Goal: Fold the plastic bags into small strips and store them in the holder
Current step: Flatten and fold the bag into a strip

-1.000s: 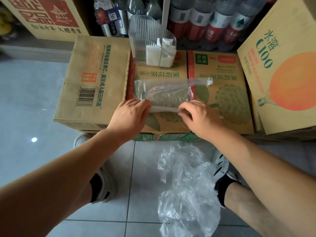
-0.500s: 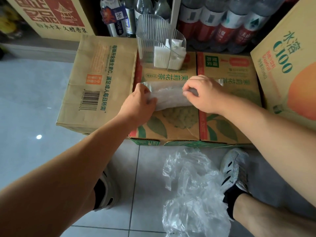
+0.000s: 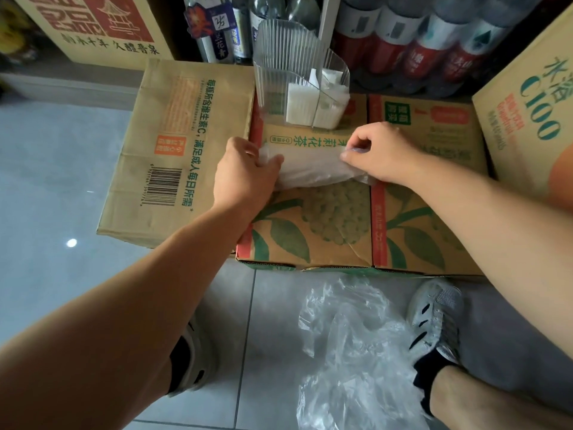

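A clear plastic bag (image 3: 310, 169), folded into a wide band, lies across the top of a green-printed carton (image 3: 310, 225). My left hand (image 3: 245, 175) grips its left end with the thumb on top. My right hand (image 3: 375, 153) pinches the right end between thumb and curled fingers. Behind the bag stands a clear ribbed holder (image 3: 288, 66) with folded white strips (image 3: 302, 103) inside. A loose heap of clear bags (image 3: 353, 355) lies on the tiled floor between my feet.
A plain brown carton (image 3: 173, 150) sits left of the green one, and an orange-printed carton (image 3: 533, 113) leans at the right. Bottles (image 3: 403, 41) line the back. My shoes (image 3: 437, 315) stand on the grey tiles near the carton's front edge.
Both hands folded the bag's near edge away from me, onto its far edge, narrowing it to a band. Since then they have pressed and gripped the band's ends. The view shifted closer.
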A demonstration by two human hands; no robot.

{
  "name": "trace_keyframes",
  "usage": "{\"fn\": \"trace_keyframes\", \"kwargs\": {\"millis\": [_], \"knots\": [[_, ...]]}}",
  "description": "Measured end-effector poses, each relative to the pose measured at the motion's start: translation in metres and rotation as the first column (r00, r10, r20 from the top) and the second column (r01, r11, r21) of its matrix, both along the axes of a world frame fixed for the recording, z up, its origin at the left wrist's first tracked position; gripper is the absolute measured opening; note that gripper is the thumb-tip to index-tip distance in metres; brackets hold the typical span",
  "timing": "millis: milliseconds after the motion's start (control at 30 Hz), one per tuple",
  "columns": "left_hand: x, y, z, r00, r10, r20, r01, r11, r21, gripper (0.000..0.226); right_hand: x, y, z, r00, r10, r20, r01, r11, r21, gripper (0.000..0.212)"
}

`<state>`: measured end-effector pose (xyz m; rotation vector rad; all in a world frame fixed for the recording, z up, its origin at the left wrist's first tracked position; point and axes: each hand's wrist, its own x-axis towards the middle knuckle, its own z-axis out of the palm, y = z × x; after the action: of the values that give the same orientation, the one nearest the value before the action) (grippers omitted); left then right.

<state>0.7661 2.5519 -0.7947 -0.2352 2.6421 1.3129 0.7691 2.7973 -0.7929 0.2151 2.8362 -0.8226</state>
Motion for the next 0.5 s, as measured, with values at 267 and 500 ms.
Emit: {"fn": "trace_keyframes", "kwargs": {"millis": [267, 500], "knots": [[0.0031, 0.0021, -0.0013, 0.986, -0.131, -0.102, 0.112, 0.979, -0.169, 0.038, -0.0025, 0.0043, 0.0057, 0.997, 0.063, 0.048, -0.065, 0.997, 0.037, 0.016], [-0.0015, 0.005, -0.0012, 0.953, -0.225, -0.202, 0.154, 0.936, -0.315, 0.036, -0.0066, 0.0025, 0.0074, 0.995, 0.058, 0.076, -0.062, 0.997, 0.048, 0.016]]}}
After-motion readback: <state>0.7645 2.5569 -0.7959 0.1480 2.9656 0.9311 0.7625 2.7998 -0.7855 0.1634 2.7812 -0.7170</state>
